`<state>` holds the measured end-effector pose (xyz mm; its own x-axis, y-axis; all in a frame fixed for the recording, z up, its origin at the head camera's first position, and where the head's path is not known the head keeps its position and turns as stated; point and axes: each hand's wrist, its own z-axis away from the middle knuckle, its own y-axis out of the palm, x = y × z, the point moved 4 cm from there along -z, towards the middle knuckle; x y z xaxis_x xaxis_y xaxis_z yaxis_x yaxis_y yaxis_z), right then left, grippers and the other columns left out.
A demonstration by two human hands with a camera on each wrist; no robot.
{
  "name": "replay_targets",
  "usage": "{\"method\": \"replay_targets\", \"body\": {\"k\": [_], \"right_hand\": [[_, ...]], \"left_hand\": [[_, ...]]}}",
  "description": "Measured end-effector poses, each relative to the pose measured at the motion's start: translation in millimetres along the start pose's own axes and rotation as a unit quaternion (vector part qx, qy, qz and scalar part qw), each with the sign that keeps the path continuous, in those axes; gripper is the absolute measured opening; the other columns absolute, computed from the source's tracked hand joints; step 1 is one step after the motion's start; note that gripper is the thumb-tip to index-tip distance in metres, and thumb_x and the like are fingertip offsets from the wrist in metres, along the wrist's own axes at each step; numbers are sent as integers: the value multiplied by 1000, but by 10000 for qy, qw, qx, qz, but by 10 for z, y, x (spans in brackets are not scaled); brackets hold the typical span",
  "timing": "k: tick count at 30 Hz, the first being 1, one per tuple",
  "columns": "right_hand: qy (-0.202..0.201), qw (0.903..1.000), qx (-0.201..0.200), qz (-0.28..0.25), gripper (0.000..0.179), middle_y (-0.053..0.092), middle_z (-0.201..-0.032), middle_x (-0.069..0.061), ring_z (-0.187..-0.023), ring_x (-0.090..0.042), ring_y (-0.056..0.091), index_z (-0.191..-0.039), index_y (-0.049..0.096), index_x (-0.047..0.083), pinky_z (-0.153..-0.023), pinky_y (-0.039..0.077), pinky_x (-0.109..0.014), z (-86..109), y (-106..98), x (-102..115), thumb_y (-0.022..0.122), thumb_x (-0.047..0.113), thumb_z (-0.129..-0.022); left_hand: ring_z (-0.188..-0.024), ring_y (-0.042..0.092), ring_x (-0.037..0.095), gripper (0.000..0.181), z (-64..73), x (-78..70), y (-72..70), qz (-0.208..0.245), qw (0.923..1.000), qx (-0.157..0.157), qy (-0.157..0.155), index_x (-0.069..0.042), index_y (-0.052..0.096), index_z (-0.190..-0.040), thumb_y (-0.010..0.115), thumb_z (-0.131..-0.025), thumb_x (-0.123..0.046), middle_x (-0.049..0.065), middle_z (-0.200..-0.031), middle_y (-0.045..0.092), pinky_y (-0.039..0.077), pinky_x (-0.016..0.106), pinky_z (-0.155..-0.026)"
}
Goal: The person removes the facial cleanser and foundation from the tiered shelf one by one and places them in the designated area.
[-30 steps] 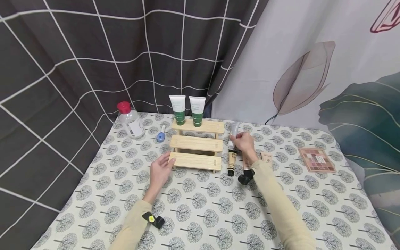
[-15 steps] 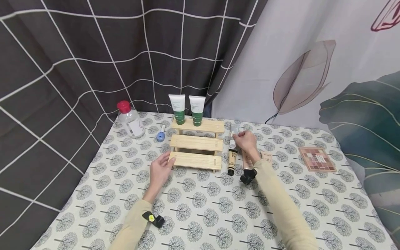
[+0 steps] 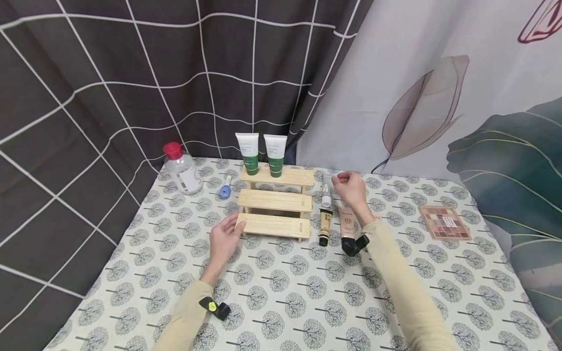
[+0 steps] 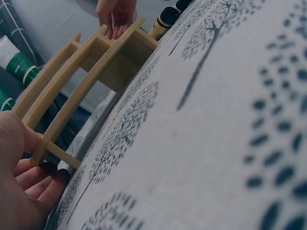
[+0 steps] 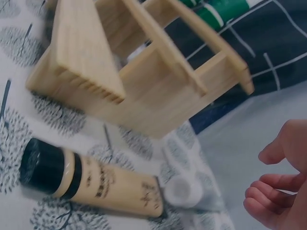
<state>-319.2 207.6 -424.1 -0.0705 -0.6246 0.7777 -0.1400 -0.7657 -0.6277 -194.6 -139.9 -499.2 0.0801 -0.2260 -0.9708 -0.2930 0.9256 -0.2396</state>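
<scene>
Wooden rack (image 3: 274,200): stands on the patterned worktop (image 3: 281,312), 3 steps rising away from the person; the steps' long axis runs left to right.
Left hand (image 3: 225,239): at the rack's front left corner, gripping the end of the lowest step, thumb on top and fingers beneath.
Right hand (image 3: 351,190): out past the rack's right end, about level with its upper 2 steps; fingers loosely bent, thumb and fingertips parted, nothing between them in the right wrist view.
Grey tube (image 3: 327,191): lies flat on the worktop just right of the rack, between the rack and the right hand; long axis front to back, across the line of the steps, white cap towards the person.
Nearer hand: the right, its fingertips just beside the tube's far, flat end; the left is at the rack's opposite end.
Turning point, as I judge it: the tube is to the left of the right hand, with its flat end closest to the fingers and its cap farther off.
Beige tube (image 3: 325,225): right of the rack's lowest step, nearly in line with the grey tube, black cap towards the person; whether the 2 touch, I cannot tell.
Pink tube (image 3: 347,222): farther right of the rack than the beige tube, its near end by the right wrist strap.
Left green tube (image 3: 250,155) and right green tube (image 3: 275,156): both upright on the rack's top step.
</scene>
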Motion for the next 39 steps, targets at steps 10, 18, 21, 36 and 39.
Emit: {"method": "replay_targets", "body": {"k": [10,18,21,36,39], "right_hand": [[-199,9981,52,-576,37,67,-122,-22,-109,-34,65,-127,61,-3,-96,58,-42,53,-100,269,61,20,-99],[-397,9924,99,-1160,38,65,-126,-22,-115,-33,64,-131,58,-5,-103,58,-40,161,-65,547,62,14,-98],[-465,9902,131,-1308,39,65,-127,-21,-117,-32,64,-131,57,-4,-105,58,-38,186,-19,638,63,14,-98],[-820,9781,770,-1751,44,65,-130,-21,-118,-33,65,-133,56,-4,-106,57,-37,192,382,952,68,13,-94],[-944,9731,837,-1927,46,65,-130,-24,-118,-34,66,-134,55,-6,-106,57,-37,200,462,992,69,11,-93]], "left_hand": [[-119,68,36,44,5,3,2,-10,10000,5,-9,-2,63,-133,74,-92,-15,24,-133,65,61,24,-92],[-119,68,36,45,3,8,12,20,10000,36,-19,-2,62,-134,74,-93,-15,24,-133,65,61,24,-92],[-119,68,36,45,0,12,13,9,10000,26,-50,-3,62,-134,74,-93,-16,24,-133,65,61,24,-93],[-121,66,36,46,2,21,6,68,9998,50,-160,-3,61,-136,73,-93,-16,24,-135,64,60,23,-93],[-121,66,37,46,5,14,14,88,9998,65,-158,-3,61,-136,73,-94,-15,24,-135,64,60,24,-94]]}}
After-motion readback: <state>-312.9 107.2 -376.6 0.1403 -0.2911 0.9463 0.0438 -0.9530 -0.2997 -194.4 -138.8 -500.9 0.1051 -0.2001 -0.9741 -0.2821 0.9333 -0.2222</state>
